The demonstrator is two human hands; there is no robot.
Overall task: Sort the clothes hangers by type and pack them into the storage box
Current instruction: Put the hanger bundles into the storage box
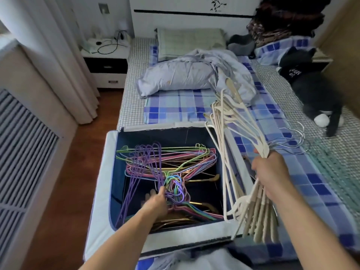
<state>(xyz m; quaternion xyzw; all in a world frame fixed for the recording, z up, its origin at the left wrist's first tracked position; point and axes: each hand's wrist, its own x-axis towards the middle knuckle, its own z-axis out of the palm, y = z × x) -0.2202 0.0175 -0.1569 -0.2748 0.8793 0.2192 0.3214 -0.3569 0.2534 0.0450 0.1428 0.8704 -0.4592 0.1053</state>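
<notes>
both forearms reach in from the bottom: my left hand grips coloured wire hangers inside the storage box, lower centre; my right hand clutches cream hangers, probably packed alongside next

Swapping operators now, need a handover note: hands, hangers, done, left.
Left hand: inside the dark blue fabric storage box, gripping the hooks of the multicoloured thin wire hangers.
Right hand: holds a bundle of cream plastic hangers over the box's right edge, not yet in.
Done: coloured wire hangers and some gold hangers lie in the box.
Left: place the cream bundle; then the bare silver wire hangers lying on the blue plaid bedsheet.
</notes>
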